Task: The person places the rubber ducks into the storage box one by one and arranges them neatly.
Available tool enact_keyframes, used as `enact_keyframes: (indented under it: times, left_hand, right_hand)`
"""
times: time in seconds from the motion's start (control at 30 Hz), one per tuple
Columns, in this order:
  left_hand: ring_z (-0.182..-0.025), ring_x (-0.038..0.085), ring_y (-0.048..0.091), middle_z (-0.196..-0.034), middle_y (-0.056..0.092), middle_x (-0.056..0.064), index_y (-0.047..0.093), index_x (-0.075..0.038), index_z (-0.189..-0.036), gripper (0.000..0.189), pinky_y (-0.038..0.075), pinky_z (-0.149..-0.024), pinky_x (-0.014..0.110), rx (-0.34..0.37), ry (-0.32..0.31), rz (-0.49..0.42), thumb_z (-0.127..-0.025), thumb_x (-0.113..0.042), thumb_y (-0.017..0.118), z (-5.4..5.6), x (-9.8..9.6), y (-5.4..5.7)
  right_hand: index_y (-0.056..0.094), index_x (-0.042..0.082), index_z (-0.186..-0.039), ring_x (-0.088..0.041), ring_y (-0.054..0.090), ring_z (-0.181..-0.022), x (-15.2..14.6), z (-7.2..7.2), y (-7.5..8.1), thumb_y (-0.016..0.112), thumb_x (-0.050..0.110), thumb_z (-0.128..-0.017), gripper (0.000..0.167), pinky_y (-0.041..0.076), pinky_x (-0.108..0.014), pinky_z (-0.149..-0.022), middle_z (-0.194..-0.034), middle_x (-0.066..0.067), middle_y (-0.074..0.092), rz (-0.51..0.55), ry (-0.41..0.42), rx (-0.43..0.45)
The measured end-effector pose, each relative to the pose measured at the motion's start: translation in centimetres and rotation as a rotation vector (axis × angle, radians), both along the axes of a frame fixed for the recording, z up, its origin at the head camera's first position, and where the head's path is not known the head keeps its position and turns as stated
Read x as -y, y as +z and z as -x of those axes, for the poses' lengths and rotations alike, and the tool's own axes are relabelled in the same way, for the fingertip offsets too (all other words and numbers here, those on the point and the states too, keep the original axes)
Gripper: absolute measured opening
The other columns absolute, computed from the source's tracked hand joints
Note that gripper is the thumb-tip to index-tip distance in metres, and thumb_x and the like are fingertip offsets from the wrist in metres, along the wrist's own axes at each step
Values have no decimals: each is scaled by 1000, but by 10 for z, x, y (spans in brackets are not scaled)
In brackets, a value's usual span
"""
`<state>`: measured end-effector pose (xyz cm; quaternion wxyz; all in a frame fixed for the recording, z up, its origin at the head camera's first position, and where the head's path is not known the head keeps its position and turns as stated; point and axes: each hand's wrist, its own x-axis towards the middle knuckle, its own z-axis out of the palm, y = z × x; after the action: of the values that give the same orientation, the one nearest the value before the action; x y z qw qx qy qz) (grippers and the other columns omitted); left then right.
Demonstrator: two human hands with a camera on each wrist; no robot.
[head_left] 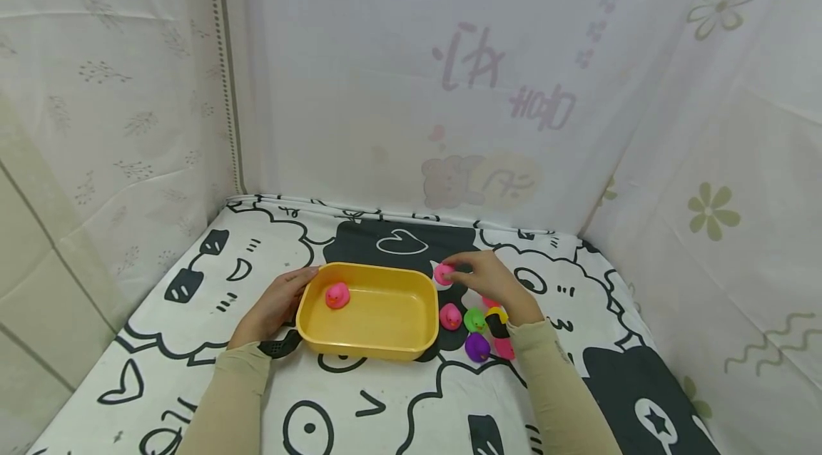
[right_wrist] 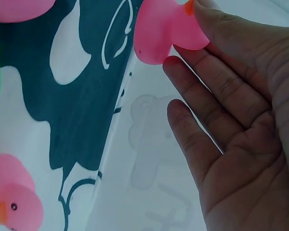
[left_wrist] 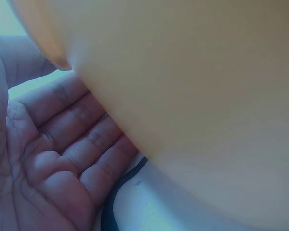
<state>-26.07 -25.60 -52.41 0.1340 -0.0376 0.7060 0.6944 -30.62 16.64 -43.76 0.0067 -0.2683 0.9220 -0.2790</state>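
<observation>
My left hand (head_left: 280, 305) rests against the left end of a yellow plastic basin (head_left: 385, 351). In the left wrist view its fingers (left_wrist: 72, 115) lie fairly straight along the basin's wall (left_wrist: 192, 96), their tips hidden behind it. Inside the basin, toward the left, sits a pink rubber duck (head_left: 337, 296). Beyond the basin's right far corner, my right hand (head_left: 491, 277) pinches another pink rubber duck (head_left: 443, 274). The right wrist view shows this held duck (right_wrist: 159, 29) between thumb and fingers, while the lower fingers (right_wrist: 192, 130) stay extended.
Right of the basin lie a pink duck (head_left: 450, 317), a green duck (head_left: 475, 319), a purple duck (head_left: 477, 347) and other toys partly hidden by my right forearm. A patterned black-and-white cloth (head_left: 334, 412) covers the table; a white curtain (head_left: 359, 84) hangs behind.
</observation>
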Motion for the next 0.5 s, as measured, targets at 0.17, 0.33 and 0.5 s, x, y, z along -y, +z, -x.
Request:
enact_keyframes:
  times: [0.17, 0.33, 0.5]
  left_hand:
    - [-113, 27, 62, -147, 51, 17, 45, -8, -151, 87, 55, -93, 36, -11, -4, 4, -90, -68, 58, -1, 0, 0]
    - [-112, 27, 63, -147, 51, 18, 45, -8, -151, 84, 55, -92, 35, -8, -7, 2, -91, -67, 58, 0, 0, -1]
    - [-111, 27, 63, -146, 52, 18, 45, -7, -150, 81, 56, -91, 35, -16, -7, 5, -94, -64, 56, 0, -1, -1]
  right_hand:
    - [72, 20, -124, -32, 64, -113, 10, -1, 4, 75, 27, -93, 32, 52, -51, -98, -117, 2, 71, -17, 33, -1]
    - [74, 20, -122, -30, 65, -113, 18, -2, 10, 75, 26, -92, 30, 53, -47, -97, -116, 2, 72, -25, 39, -34]
    - [73, 21, -122, -27, 64, -113, 26, -2, 15, 75, 29, -93, 30, 52, -46, -98, -118, 2, 71, -32, 39, -24]
